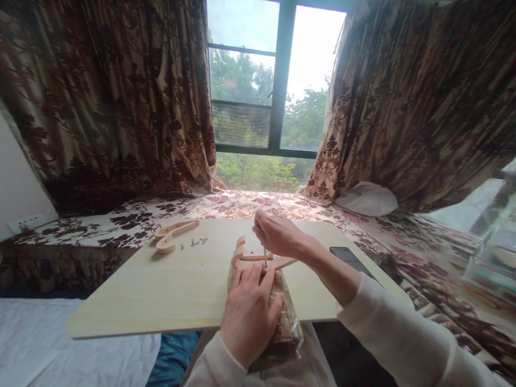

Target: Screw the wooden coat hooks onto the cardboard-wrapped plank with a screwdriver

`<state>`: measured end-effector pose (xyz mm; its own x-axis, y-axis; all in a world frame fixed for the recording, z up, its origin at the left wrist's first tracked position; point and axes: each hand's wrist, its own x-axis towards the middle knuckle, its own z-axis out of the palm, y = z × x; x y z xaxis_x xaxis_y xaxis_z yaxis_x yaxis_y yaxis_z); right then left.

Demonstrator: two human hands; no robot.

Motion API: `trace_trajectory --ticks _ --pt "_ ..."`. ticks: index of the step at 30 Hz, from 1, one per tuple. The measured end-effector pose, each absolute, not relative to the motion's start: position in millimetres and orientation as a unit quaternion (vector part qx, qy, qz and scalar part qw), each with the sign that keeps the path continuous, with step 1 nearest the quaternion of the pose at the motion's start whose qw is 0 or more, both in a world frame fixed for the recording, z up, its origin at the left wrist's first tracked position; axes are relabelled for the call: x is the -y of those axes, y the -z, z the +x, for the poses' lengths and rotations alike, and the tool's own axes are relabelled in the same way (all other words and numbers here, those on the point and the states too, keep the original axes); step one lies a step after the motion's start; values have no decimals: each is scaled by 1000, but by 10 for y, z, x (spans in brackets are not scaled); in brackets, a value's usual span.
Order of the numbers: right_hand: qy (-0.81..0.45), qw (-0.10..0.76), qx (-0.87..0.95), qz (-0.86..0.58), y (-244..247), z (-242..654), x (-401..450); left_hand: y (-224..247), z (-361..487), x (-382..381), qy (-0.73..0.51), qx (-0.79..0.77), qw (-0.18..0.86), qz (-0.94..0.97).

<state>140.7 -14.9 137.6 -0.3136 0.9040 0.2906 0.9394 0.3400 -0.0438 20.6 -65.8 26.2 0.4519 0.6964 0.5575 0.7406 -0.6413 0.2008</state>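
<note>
My right hand (278, 234) is closed around the top of a screwdriver, its handle hidden in the fist. The thin metal shaft (265, 257) points straight down to a light wooden piece (241, 255) with curved arms. Spread over that wood, my left hand (252, 306) presses it down, its fingertips close to the screwdriver's tip. Beneath the left hand lies a long block in clear plastic wrap (291, 317), reaching past the table's front edge. Whether a screw sits under the tip is too small to tell.
Curved wooden pieces (166, 244) lie at the table's back left, with several small screws (198, 242) beside them. A dark phone (355, 260) rests on the right of the pale table (161, 295). Behind are a floral-covered ledge (237, 201), curtains and a window.
</note>
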Motion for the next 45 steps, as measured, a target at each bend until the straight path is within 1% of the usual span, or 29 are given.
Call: trace_trajectory --ticks 12,18,26,29,37,45 --pt "63 109 819 -560 -1446 1426 145 -271 209 682 311 437 24 -844" --pt "74 96 807 -578 -1430 1364 121 -262 208 665 300 429 20 -852" --pt "43 48 833 -549 -1603 1490 134 -255 199 652 300 423 23 -855" --pt "32 59 831 -552 -1578 1560 148 -267 202 659 296 420 20 -857" --pt "38 138 772 -620 -1348 1615 139 -269 181 648 282 418 31 -863" --pt "47 165 747 -643 -1315 1398 167 -226 171 617 278 422 51 -861"
